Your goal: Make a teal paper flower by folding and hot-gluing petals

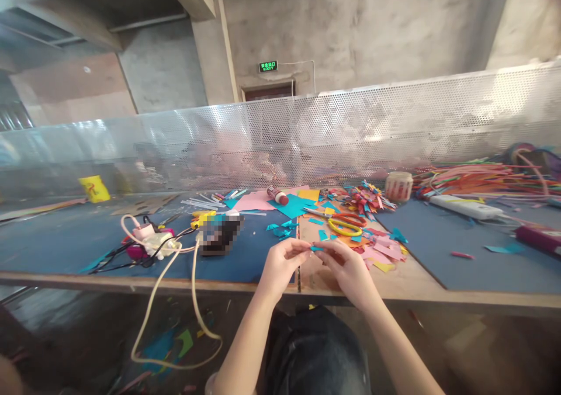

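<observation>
- Fingertips meeting, the left hand (286, 260) and right hand (346, 262) pinch a small turquoise piece (316, 248) between them, above the tabletop (312, 277) near its front edge.
- Just beyond, scissors (345, 216) with yellow and orange handles lie among paper scraps (385, 248).
- Farther back, a red-and-white cylinder (277, 195) rests sideways on coloured sheets (254, 201).

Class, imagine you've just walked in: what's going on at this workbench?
A person seated or standing at the workbench pinches a small blue piece between the fingertips of the left hand and right hand. Cut paper scraps lie beyond the right hand, with scissors nearby. More blue pieces lie beyond the left hand, and a red-capped tube lies farther back among coloured sheets.
</observation>
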Demonstrator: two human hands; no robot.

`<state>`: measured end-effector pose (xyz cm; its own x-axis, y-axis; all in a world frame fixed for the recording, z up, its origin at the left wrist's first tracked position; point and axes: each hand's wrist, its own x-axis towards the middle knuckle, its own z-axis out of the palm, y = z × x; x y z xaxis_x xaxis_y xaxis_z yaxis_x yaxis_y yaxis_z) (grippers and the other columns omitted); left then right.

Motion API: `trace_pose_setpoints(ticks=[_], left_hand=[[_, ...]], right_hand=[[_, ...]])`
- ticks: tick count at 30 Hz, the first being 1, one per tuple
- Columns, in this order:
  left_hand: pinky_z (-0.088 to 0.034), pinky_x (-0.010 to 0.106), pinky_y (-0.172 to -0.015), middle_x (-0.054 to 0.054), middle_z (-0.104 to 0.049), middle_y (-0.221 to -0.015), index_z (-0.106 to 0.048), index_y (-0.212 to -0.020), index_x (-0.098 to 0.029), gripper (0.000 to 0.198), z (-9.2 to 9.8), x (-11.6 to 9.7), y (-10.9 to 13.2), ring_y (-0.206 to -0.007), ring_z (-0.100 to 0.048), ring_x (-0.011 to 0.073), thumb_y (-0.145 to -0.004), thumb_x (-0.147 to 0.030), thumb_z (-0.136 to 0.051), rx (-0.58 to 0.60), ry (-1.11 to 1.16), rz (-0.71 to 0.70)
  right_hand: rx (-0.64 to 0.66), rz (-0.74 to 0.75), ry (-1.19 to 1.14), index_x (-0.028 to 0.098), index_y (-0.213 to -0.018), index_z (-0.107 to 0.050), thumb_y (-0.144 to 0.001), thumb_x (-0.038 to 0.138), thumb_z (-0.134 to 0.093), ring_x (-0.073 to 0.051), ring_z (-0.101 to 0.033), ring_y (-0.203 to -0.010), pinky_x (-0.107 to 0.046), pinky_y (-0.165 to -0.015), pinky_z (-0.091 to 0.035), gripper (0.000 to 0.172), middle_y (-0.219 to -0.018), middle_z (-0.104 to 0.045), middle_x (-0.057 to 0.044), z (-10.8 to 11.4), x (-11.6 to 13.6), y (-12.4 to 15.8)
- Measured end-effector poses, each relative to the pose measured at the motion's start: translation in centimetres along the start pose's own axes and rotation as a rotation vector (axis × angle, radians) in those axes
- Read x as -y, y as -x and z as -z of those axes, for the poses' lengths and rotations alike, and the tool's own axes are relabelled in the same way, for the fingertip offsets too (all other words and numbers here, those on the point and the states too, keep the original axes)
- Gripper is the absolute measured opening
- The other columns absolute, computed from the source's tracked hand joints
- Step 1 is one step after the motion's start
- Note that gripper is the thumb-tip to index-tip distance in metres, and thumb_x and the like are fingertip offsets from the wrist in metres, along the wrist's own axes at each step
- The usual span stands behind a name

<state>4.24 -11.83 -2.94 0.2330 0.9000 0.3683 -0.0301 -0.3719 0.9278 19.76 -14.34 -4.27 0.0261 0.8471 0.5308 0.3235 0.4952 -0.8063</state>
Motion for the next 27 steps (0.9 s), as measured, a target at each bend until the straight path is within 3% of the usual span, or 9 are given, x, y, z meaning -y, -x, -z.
trace_pose_setpoints(ticks=[14,27], left_hand=[[-0.046,0.024,-0.072,0.003,-0.069,-0.078,-0.067,-0.078,-0.016,0.012,-0.01,0.00,0.16,-0.076,-0.062,0.0167,-0.072,-0.026,-0.065,-0.020,-0.119,-0.046],[-0.046,0.024,-0.071,0.003,-0.068,-0.079,-0.066,-0.080,-0.016,0.015,0.00,-0.19,0.20,-0.078,-0.062,0.0171,-0.073,-0.029,-0.064,-0.008,-0.128,-0.053]], right_hand=[[-0.009,0.014,-0.020,0.024,-0.093,-0.067,-0.081,0.031,-0.057,-0.020,-0.060,-0.084,-0.029,-0.072,-0.048,0.017,-0.092,-0.066,-0.004,0.08,0.26,0.16],[-0.036,-0.026,-0.033,0.020,-0.090,-0.063,-0.080,0.032,-0.056,-0.018,-0.057,-0.070,-0.029,-0.065,-0.046,0.017,-0.074,-0.060,-0.002,-0.24,0.21,0.07]])
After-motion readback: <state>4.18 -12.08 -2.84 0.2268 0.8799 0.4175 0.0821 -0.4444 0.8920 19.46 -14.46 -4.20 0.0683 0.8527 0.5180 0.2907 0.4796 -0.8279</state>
